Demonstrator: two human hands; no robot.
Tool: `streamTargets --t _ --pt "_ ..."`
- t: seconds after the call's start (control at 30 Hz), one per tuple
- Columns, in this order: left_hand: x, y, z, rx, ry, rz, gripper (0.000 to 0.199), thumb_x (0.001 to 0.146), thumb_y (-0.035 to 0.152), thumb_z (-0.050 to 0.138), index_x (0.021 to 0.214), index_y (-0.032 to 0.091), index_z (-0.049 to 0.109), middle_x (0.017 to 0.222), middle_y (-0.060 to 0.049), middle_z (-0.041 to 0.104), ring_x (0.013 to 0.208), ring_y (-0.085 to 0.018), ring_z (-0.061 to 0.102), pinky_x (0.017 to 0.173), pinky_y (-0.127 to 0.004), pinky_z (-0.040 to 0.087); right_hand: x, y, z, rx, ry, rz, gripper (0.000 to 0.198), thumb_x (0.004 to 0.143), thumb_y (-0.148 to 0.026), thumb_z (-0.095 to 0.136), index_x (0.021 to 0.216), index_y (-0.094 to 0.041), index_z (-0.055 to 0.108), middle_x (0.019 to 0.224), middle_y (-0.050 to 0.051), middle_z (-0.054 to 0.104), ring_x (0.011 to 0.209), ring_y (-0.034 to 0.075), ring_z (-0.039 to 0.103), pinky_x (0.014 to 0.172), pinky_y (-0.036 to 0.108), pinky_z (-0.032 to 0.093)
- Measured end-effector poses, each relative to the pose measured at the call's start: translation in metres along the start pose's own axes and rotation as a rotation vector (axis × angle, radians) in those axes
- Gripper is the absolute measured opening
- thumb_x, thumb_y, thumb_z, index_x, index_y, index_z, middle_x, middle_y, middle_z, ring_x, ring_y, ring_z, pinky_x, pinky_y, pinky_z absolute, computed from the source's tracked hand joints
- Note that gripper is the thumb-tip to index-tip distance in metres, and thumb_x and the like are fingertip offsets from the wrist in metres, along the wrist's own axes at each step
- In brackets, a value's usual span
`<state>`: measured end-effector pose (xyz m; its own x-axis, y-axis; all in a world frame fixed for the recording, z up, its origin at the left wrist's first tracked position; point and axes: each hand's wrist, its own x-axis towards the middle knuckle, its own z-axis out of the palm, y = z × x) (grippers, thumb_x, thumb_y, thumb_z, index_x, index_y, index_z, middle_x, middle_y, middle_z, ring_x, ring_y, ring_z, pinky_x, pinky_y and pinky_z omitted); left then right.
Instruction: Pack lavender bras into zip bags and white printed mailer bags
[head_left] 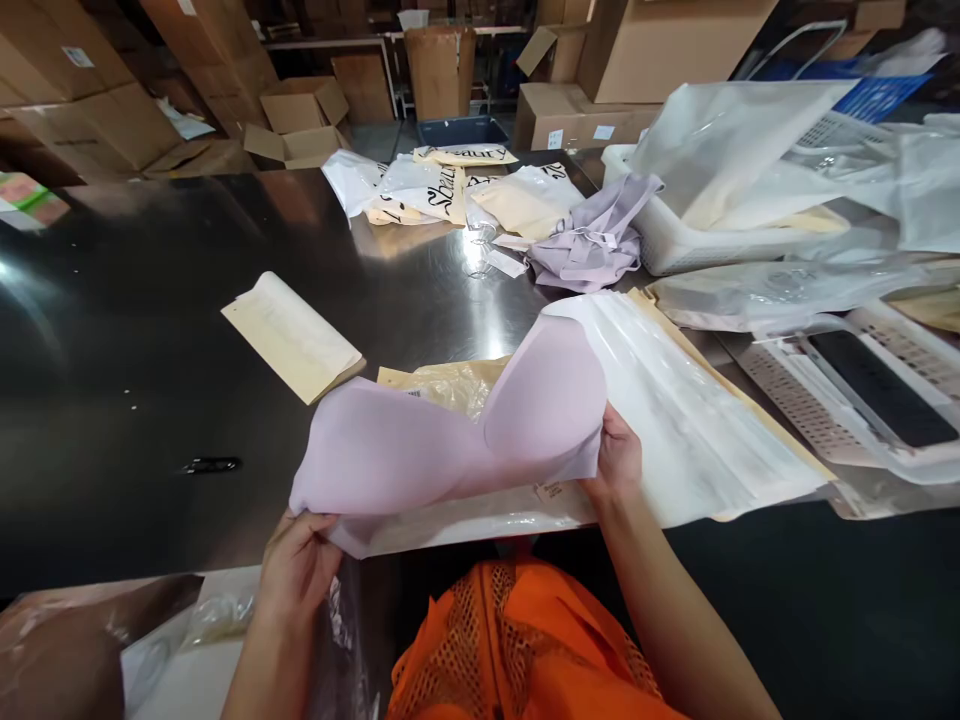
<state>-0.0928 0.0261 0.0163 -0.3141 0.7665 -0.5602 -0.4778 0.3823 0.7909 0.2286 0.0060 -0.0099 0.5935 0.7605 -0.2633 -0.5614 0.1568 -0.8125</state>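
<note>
A pale lilac bra is stretched between my two hands above the table's front edge, its moulded cups facing me. My left hand pinches its lower left end between thumb and fingers. At the other end, my right hand grips the side of the right cup; some of its fingers are hidden behind the fabric. Beneath and behind the bra lie clear plastic bags with tan backing. A stack of white plastic bags spreads out beside my right hand. Left of the bra rests a folded cream paper.
A crumpled lilac garment with a white tag lies farther back, near printed packages. White baskets with plastic bags line the right, one with a dark phone-like object. A small black clip-like item lies left. Cardboard boxes stand beyond.
</note>
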Motion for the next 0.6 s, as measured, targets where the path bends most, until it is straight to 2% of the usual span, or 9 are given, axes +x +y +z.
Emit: streamTargets --t 0.1,0.2,0.3,0.4,0.5,0.53,0.6 --pt "0.006 -0.003 -0.002 0.005 -0.020 0.009 0.045 0.032 0.008 0.074 0.075 0.019 0.068 0.069 0.004 0.070 0.063 -0.015 0.063 0.059 -0.022 0.057 -0.003 -0.006 0.004 0.026 -0.074 0.067 0.023 0.069 -0.036 0.068 0.087 -0.022 0.072 0.089 0.002 0.075 0.104 0.028 0.068 0.092 0.041 0.056" --pt "0.014 -0.003 -0.004 0.032 -0.050 -0.035 0.043 0.033 0.010 0.071 0.075 0.019 0.067 0.067 0.004 0.068 0.062 -0.015 0.061 0.058 -0.024 0.055 -0.002 -0.008 0.002 0.014 -0.102 0.058 0.025 0.073 -0.044 0.066 0.086 -0.023 0.070 0.087 0.002 0.074 0.104 0.027 0.067 0.092 0.041 0.055" --pt "0.024 0.005 -0.005 0.104 -0.120 -0.030 0.034 0.036 0.015 0.066 0.069 0.018 0.063 0.063 0.003 0.065 0.060 -0.017 0.058 0.055 -0.028 0.052 0.004 -0.013 -0.005 -0.045 -0.145 -0.033 0.025 0.070 -0.046 0.069 0.079 -0.023 0.064 0.078 0.000 0.070 0.085 0.024 0.067 0.080 0.038 0.056" --pt "0.035 0.026 -0.003 0.278 -0.310 0.121 0.023 0.039 0.021 0.064 0.061 0.019 0.057 0.060 0.000 0.062 0.057 -0.018 0.054 0.052 -0.028 0.046 0.013 -0.028 -0.011 -0.183 -0.364 -0.090 0.033 0.072 -0.053 0.068 0.072 -0.023 0.054 0.062 -0.001 0.058 0.060 0.019 0.056 0.060 0.033 0.050" --pt "0.040 0.046 0.005 0.577 -0.556 0.281 0.021 0.052 0.030 0.065 0.058 0.020 0.048 0.059 -0.001 0.059 0.058 -0.017 0.051 0.053 -0.026 0.041 0.022 -0.049 -0.012 -0.355 -0.611 -0.153 0.038 0.083 -0.060 0.058 0.075 -0.024 0.047 0.065 0.000 0.057 0.063 0.019 0.054 0.062 0.032 0.044" --pt "0.040 0.049 0.008 0.675 -0.593 0.330 0.022 0.058 0.033 0.065 0.058 0.020 0.047 0.058 -0.001 0.057 0.058 -0.016 0.049 0.053 -0.025 0.038 0.024 -0.054 -0.013 -0.444 -0.623 -0.204 0.039 0.086 -0.061 0.055 0.076 -0.024 0.047 0.069 0.001 0.058 0.066 0.019 0.054 0.064 0.032 0.043" --pt "0.042 0.049 0.015 0.779 -0.561 0.424 0.029 0.067 0.041 0.065 0.059 0.020 0.047 0.056 0.001 0.051 0.056 -0.014 0.044 0.052 -0.024 0.034 0.029 -0.059 -0.015 -0.681 -0.521 -0.339 0.045 0.090 -0.065 0.048 0.075 -0.023 0.047 0.069 0.000 0.054 0.067 0.018 0.049 0.065 0.031 0.040"
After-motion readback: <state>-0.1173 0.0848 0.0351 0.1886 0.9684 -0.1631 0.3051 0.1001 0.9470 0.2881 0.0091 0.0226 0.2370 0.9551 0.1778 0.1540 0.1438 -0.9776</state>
